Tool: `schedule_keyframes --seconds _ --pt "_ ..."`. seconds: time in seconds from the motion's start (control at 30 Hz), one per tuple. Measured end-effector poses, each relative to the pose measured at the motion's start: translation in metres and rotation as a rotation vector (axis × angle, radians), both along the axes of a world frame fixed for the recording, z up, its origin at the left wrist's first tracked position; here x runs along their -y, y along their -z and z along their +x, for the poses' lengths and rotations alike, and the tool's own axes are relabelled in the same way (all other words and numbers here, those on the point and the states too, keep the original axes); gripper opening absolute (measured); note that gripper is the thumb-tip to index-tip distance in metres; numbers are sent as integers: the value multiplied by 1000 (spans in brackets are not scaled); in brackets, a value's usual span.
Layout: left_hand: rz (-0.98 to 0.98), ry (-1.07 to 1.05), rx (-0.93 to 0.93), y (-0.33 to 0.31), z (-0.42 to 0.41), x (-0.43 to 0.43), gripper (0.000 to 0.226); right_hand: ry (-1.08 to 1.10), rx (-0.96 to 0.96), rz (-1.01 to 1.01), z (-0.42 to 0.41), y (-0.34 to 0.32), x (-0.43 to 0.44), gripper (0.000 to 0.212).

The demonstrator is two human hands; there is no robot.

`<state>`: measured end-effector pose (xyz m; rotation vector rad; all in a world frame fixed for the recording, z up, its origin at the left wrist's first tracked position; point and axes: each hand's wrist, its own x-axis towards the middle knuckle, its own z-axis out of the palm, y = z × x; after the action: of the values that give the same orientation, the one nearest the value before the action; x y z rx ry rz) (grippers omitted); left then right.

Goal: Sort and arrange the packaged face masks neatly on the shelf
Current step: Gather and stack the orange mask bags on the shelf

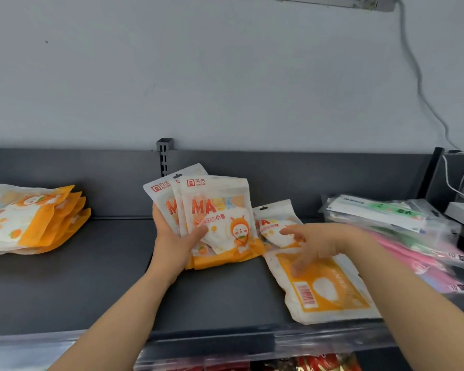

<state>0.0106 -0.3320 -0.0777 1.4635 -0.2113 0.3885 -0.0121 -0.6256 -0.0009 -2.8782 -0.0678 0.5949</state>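
Observation:
My left hand [176, 243] grips a bunch of orange-and-white mask packs [220, 210], held upright with their bottoms on the dark shelf [91, 277]. My right hand [319, 243] is spread with relaxed fingers over two more packs: one face up [277, 223] leaning behind, one face down with a barcode [330, 293] near the front edge. Its fingertips hover at or on the face-down pack; contact is blurred. A stack of the same orange packs [35, 220] lies at the far left.
A heap of other mask packs in clear, green and pink wrapping [402, 223] fills the right end of the shelf. A slotted upright [164, 156] stands at the back panel. White cables [418, 84] hang down the wall at right. A clear price strip [225, 341] edges the shelf front.

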Motion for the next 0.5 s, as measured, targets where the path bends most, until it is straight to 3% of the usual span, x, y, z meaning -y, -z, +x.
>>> schedule_keyframes --seconds 0.17,0.5 --pt "103 -104 71 -5 -7 2 120 49 21 71 -7 13 9 112" --pt "171 -43 57 -3 -4 -1 89 85 21 150 -6 21 9 78"
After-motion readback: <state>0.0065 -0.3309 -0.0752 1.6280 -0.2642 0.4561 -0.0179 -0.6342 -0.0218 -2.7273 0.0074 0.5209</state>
